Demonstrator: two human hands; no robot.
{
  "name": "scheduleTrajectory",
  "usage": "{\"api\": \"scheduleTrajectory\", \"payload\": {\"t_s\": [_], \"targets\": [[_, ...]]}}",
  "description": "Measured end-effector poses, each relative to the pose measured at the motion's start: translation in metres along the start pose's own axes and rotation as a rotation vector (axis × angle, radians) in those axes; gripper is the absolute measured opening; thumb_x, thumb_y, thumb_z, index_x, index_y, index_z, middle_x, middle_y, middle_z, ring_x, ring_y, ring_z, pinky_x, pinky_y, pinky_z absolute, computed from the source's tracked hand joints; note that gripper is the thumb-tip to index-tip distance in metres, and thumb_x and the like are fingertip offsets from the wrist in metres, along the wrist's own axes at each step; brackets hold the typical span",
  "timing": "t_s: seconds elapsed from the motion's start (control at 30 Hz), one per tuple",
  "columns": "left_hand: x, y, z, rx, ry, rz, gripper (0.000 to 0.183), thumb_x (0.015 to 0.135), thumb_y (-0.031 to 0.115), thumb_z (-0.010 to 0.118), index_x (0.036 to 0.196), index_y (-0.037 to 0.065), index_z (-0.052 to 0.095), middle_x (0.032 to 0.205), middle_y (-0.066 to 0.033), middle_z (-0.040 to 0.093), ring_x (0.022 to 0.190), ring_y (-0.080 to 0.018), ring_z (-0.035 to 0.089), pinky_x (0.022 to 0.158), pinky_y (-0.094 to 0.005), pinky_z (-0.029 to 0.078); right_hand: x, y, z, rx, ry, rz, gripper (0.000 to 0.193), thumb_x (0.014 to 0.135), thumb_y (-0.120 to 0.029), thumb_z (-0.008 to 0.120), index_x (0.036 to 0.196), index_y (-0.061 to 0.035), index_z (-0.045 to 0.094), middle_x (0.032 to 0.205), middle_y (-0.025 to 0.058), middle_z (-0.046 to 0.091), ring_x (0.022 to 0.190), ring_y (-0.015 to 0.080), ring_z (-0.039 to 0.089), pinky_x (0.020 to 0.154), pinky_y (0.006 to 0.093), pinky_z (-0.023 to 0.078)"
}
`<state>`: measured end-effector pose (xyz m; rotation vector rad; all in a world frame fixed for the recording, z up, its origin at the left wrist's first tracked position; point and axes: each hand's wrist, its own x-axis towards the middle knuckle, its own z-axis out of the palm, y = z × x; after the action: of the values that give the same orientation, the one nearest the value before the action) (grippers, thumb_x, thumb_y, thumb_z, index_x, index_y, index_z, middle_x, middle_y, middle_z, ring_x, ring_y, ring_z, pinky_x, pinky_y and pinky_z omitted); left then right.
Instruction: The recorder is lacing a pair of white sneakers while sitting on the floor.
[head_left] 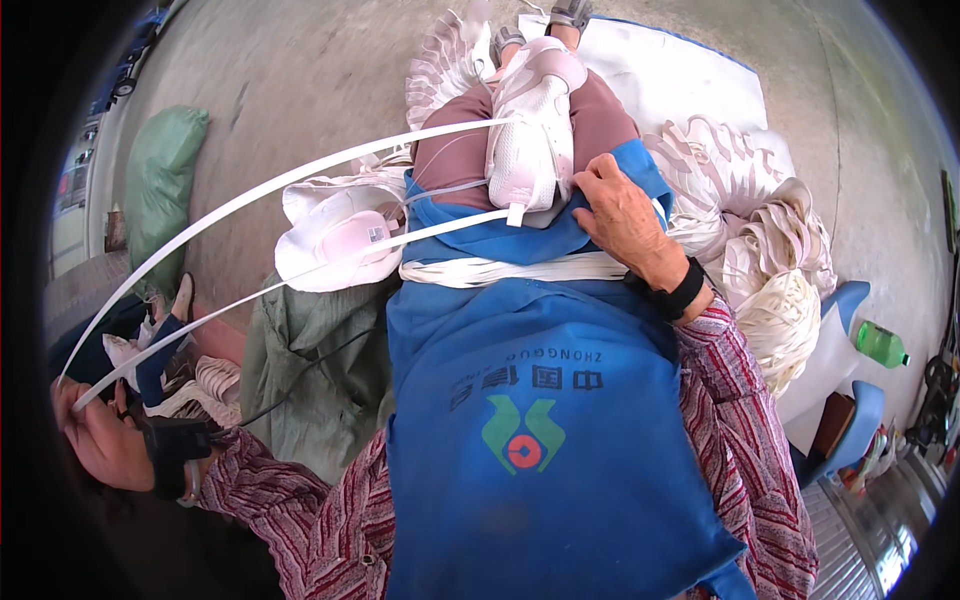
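A white and pale-pink shoe upper [530,130] lies across my lap, between my knees. A flat white shoelace [290,182] runs from it in two long strands to the far left. My left hand [105,440], stretched out there, is closed around the strands' ends. Beside the upper's right edge is my right hand [628,222]. Its fingers are curled in near the upper and the blue apron [540,350]; whether they grip anything is hidden. Another white and pink upper [345,240] rests by my left thigh. A bundle of white laces [510,270] lies across the apron.
Stacked uppers [715,170] lie at my right, above a hank of cream laces [785,320]. A green bottle [882,345] and a blue chair [850,430] are further right. At left are a green sack [165,160], grey-green cloth [310,350] and another person's foot [182,297].
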<state>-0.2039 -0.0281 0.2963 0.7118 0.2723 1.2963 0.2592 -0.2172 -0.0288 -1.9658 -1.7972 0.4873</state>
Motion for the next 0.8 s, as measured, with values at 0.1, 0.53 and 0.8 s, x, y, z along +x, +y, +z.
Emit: {"api": "scheduleTrajectory", "payload": {"t_s": [0.1, 0.53, 0.8], "targets": [[0.001, 0.002, -0.006, 0.131, 0.021, 0.02, 0.013, 0.093, 0.001, 0.034, 0.082, 0.007, 0.038, 0.075, -0.0037, 0.038, 0.061, -0.0117, 0.043, 0.065, -0.0242, 0.04, -0.001, -0.001, -0.003, 0.029, 0.008, -0.045, 0.042, 0.072, -0.012, 0.073, 0.108, -0.0019, 0.055, 0.101, 0.0139, 0.05, 0.09, 0.0321, 0.057, 0.076, 0.0383, 0.049], [-0.004, -0.006, 0.005, -0.16, 0.096, -0.064, 0.01, 0.094, 0.002, 0.035, 0.087, 0.007, 0.039, 0.079, -0.0022, 0.037, 0.066, -0.0122, 0.042, 0.065, -0.0279, 0.04, 0.022, -0.044, 0.022, 0.002, -0.127, -0.171, 0.027, 0.077, -0.012, 0.067, 0.101, -0.0083, 0.055, 0.09, 0.0133, 0.052, 0.075, 0.0333, 0.062, 0.063, 0.0402, 0.051], [-0.006, -0.009, -0.008, -0.322, 0.181, -0.104, 0.01, 0.093, 0.003, 0.036, 0.086, 0.009, 0.039, 0.078, -0.001, 0.036, 0.068, -0.0126, 0.042, 0.069, -0.0282, 0.04, 0.009, -0.045, -0.005, 0.171, -0.272, -0.23, 0.01, 0.082, -0.011, 0.061, 0.086, -0.0025, 0.063, 0.081, 0.0147, 0.056, 0.068, 0.0315, 0.062, 0.061, 0.0418, 0.05]]}}
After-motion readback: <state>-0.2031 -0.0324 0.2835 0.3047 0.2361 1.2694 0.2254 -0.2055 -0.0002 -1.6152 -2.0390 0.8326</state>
